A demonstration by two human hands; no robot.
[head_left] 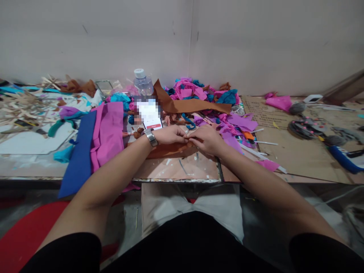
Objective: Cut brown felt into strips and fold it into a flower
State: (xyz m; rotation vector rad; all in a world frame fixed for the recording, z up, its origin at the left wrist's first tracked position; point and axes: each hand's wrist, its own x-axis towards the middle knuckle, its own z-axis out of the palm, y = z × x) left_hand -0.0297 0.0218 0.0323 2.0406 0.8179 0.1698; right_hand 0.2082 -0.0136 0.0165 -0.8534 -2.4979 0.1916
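Observation:
My left hand [170, 134], with a metal watch [150, 137] on its wrist, is pinched closed. Its fingertips meet those of my right hand [209, 139], which is pinched closed as well. Between and below them runs the edge of a strip of brown crepe paper [166, 151], partly covered by the hands. Behind the hands a lit phone [152, 113] leans near a clear bottle [143, 83]. A longer brown crepe paper piece [196, 106] lies across a heap of pink, purple and teal scraps [189, 90].
Pink [109, 129] and dark blue sheets [79, 151] lie at left, the blue overhanging the table edge. Pliers [59, 128] rest farther left among wood pieces. White sticks [254, 151] and a pincushion [305, 129] with pins lie right, by cardboard [281, 151]. A wall stands behind.

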